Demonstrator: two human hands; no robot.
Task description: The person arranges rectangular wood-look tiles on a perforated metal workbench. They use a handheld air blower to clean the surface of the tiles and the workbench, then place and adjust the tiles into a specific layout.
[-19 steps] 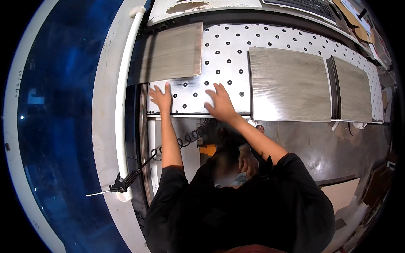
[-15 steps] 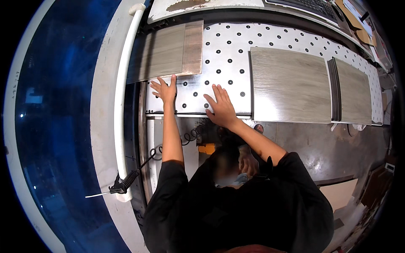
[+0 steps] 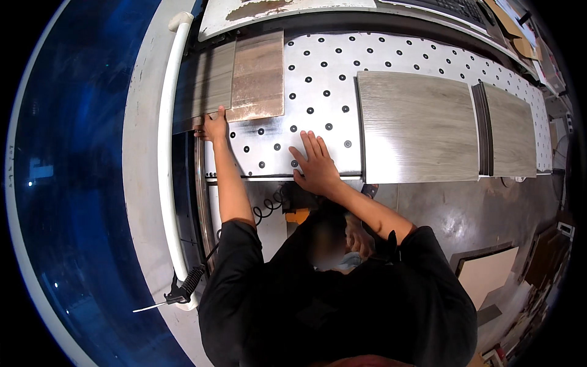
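Note:
My left hand [image 3: 213, 126] is at the near edge of a grey wood-grain panel [image 3: 211, 76], thumb up against the panel's corner and fingers spread to the left. That panel lies over a worn brown board [image 3: 258, 76], whose right part shows bare. The panel's left end runs under the white rail and is hard to make out. My right hand [image 3: 316, 166] rests open, fingers stretched, at the near edge of the white table [image 3: 318, 140] dotted with black studs. It holds nothing. To its right lies a stack of larger grey wood-grain panels [image 3: 419, 128].
Another stack of grey panels [image 3: 513, 131] stands at the far right, with dark edges facing the first stack. A white rail [image 3: 168, 153] crosses at left, beside a blue surface [image 3: 73, 153]. An air gun [image 3: 180, 292] with a coiled hose hangs there. A keyboard [image 3: 452, 9] sits behind.
The grey panel has slid left over the brown board, baring more of it. My left hand has moved left along with it. My right hand stays about where it was on the table.

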